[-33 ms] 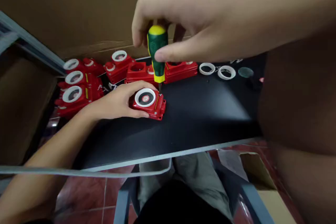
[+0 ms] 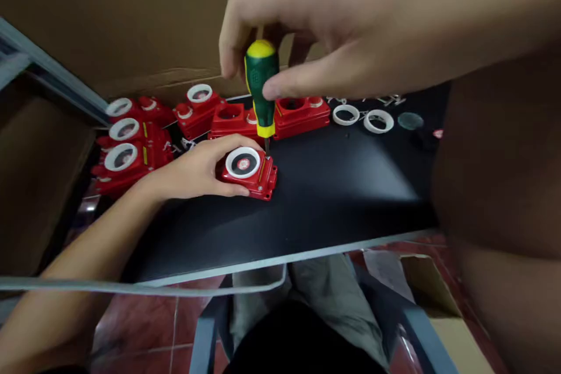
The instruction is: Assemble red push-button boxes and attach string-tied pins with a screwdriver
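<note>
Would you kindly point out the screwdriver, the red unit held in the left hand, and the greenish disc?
Screwdriver point(image 2: 262, 74): head view, on its green handle.
Red unit point(image 2: 243, 164): head view, on the middle of its white-ringed face.
Greenish disc point(image 2: 411, 121): head view, on the middle of its surface.

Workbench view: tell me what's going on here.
A person's left hand steadies a red housing on the black tabletop. The right hand holds a green-and-yellow screwdriver pointing down, its tip at the housing's far right corner. More red housings sit behind and to the left; two loose white rings lie to the right.
</note>
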The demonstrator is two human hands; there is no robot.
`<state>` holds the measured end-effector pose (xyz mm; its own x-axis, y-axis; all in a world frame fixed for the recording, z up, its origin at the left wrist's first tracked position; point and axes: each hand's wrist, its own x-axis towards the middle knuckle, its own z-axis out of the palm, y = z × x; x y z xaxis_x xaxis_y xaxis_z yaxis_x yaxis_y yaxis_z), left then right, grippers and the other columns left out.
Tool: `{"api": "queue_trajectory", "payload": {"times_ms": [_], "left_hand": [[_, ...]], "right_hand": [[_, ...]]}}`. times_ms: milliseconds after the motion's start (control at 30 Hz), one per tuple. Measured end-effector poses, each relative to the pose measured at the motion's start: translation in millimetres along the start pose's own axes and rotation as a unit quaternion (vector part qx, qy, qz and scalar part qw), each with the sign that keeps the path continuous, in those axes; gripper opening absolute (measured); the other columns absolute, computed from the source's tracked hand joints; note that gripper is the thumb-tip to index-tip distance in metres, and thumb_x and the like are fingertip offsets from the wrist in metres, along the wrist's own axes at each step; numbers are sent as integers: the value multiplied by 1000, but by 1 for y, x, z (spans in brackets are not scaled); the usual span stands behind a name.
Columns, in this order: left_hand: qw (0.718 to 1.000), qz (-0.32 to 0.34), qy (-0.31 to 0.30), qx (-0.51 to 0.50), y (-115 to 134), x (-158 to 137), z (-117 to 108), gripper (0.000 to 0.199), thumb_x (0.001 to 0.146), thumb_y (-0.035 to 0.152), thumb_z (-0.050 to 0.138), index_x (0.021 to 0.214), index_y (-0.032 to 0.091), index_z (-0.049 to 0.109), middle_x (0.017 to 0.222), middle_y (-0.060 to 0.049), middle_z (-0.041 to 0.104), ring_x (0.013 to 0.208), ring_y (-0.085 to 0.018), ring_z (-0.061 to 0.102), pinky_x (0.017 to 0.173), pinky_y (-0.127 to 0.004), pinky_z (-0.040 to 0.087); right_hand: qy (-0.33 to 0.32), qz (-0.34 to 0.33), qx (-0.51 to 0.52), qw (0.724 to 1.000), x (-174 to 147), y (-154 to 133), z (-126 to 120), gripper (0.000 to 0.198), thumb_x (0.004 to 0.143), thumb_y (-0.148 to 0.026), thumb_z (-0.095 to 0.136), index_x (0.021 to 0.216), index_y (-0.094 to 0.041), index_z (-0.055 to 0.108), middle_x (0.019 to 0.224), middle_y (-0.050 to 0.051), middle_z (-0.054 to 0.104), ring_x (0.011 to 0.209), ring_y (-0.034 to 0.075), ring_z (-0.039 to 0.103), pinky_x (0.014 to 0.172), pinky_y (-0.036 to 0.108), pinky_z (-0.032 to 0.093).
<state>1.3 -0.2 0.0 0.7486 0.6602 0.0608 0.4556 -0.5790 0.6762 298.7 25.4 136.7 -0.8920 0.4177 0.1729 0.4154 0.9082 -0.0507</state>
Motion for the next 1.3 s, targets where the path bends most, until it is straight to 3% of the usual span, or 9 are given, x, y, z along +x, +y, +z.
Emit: {"api": "queue_trajectory", "payload": {"times_ms": [233, 333, 467, 567, 633, 833, 1000, 1200, 1300], "left_hand": [[1000, -2, 6, 13, 1, 2, 1, 69, 88, 56, 96, 143, 22, 72, 141, -10, 80, 126, -30, 77, 117, -40, 58], [1000, -8, 4, 16, 1, 2, 0, 70, 87, 54, 97, 144, 23, 72, 145, -10, 79, 129, -30, 77, 119, -41, 58], [1000, -16, 5, 21, 1, 1, 0, 71, 87, 56, 96, 145, 23, 71, 148, -11, 78, 133, -32, 76, 121, -43, 57], [1000, -15, 7, 18, 1, 1, 0, 72, 87, 56, 96, 146, 23, 71, 148, -11, 78, 133, -33, 76, 122, -44, 57], [1000, -16, 6, 13, 1, 1, 0, 72, 86, 55, 97, 146, 23, 71, 147, -10, 78, 132, -32, 76, 122, -44, 56], [1000, -14, 2, 18, 3, 1, 0, 70, 88, 55, 96, 145, 23, 71, 145, -10, 79, 128, -30, 77, 119, -42, 58], [1000, -11, 2, 26, 2, 1, 0, 71, 88, 59, 95, 144, 23, 72, 143, -10, 80, 127, -31, 78, 118, -42, 58], [999, -10, 6, 33, 2, 1, 0, 72, 88, 59, 95, 146, 23, 71, 146, -11, 79, 131, -32, 77, 120, -43, 58], [999, -14, 3, 29, 2, 1, 0, 72, 88, 59, 95, 146, 23, 71, 146, -11, 79, 130, -32, 77, 120, -43, 58]], "right_hand": [[30, 80, -132, 988, 6, -15, 4, 63, 106, -59, 38, 125, -18, 81, 104, -6, 72, 81, 14, 68, 56, 29, 32], [40, 171, -171, 970, 19, -33, 14, 71, 110, -64, 39, 134, -9, 79, 123, 9, 78, 106, 33, 76, 82, 43, 54], [19, 243, -214, 946, 27, -46, 19, 88, 113, -61, 26, 134, 9, 77, 154, 32, 65, 145, 60, 60, 114, 69, 48], [-14, 221, -201, 954, 19, -33, 13, 103, 106, -86, 21, 121, -5, 83, 124, 18, 79, 112, 46, 78, 86, 53, 59], [-25, 158, -163, 974, 10, -18, 7, 95, 100, -92, 29, 124, -17, 82, 96, 3, 76, 76, 26, 74, 56, 34, 47], [21, -82, -45, 995, -8, 9, -6, 59, 101, -42, 33, 136, -27, 78, 106, -11, 74, 85, 13, 71, 56, 23, 34], [34, 36, -112, 992, 0, -6, 1, 57, 103, -52, 37, 120, -23, 84, 77, -7, 68, 78, 19, 71, 55, 32, 33], [1, 180, -218, 959, 20, -46, 17, 79, 117, -63, 31, 123, -1, 80, 141, 25, 74, 128, 51, 72, 102, 64, 55], [-4, 177, -159, 971, 17, -37, 13, 82, 112, -75, 37, 110, -7, 84, 125, 18, 81, 112, 43, 79, 89, 54, 61]]}}
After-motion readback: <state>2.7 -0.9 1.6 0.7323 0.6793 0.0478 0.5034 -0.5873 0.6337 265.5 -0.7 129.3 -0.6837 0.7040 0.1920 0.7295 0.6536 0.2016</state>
